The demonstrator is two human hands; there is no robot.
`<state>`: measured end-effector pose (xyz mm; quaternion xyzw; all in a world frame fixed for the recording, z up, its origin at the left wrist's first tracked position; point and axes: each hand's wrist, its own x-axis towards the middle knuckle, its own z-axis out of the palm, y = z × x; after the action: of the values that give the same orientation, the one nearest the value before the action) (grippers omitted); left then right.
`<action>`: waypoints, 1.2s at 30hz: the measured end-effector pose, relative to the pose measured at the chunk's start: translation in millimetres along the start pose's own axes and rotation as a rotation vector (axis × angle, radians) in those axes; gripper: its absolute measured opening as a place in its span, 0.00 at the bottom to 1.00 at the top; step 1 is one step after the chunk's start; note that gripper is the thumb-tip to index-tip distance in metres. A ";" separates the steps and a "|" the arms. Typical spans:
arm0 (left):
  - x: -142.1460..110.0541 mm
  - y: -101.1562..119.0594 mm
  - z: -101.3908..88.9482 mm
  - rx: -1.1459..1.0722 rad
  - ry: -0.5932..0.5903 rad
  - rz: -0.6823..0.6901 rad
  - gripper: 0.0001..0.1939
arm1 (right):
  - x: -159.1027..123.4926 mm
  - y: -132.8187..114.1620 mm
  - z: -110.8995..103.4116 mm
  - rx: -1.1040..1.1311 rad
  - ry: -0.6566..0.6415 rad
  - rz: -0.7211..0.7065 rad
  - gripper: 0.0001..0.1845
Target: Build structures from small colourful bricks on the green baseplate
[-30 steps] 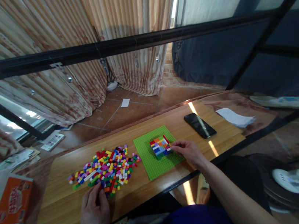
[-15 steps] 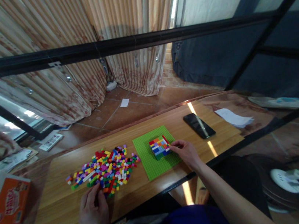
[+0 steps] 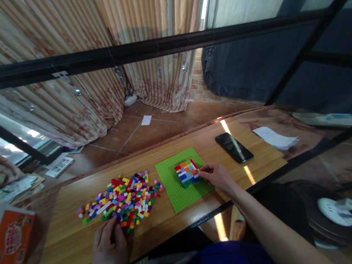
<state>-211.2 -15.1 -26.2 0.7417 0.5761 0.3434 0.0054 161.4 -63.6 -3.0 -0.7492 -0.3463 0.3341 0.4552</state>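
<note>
A block built of many-coloured toy bricks (image 3: pixel 187 173) stands on a green studded baseplate (image 3: pixel 174 198). At the block's right side my right hand (image 3: pixel 218 178) has thumb and forefinger pinched together, their tips against its edge. Anything small between those tips is too hidden to name. Left of the baseplate lies a heap of loose toy bricks (image 3: pixel 123 198) in mixed colours. My left hand (image 3: pixel 108 244) rests at the heap's near edge, its fingers curled inward. What the left fingers hold, if anything, does not show.
A black phone (image 3: pixel 234 147) lies on the wooden table (image 3: pixel 63 239), right of the baseplate. White paper (image 3: pixel 276 137) is beyond the table's right end. An orange-and-white box (image 3: pixel 10 242) stands at the left. A black metal bar (image 3: pixel 151 50) crosses in front of the curtains.
My right hand stays at the block's right edge, with its fingertips slightly lower against it. My left hand keeps its place by the heap. The whole view shifts a little.
</note>
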 end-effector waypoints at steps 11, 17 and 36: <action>-0.9 -2.9 -4.8 -0.112 0.012 -0.051 0.18 | -12.3 1.6 -12.6 0.285 0.071 0.005 0.17; -2.5 1.9 -13.8 -0.209 0.045 -0.204 0.19 | -27.0 15.3 -33.5 0.177 0.149 -0.068 0.14; 54.8 -28.6 -15.9 0.123 -0.162 -0.108 0.14 | -27.2 53.1 -43.7 -0.449 0.296 -0.049 0.23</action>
<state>-238.3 35.4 2.0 0.7338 0.6330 0.2453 0.0250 193.8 -124.0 -30.5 -0.8635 -0.3594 0.1244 0.3312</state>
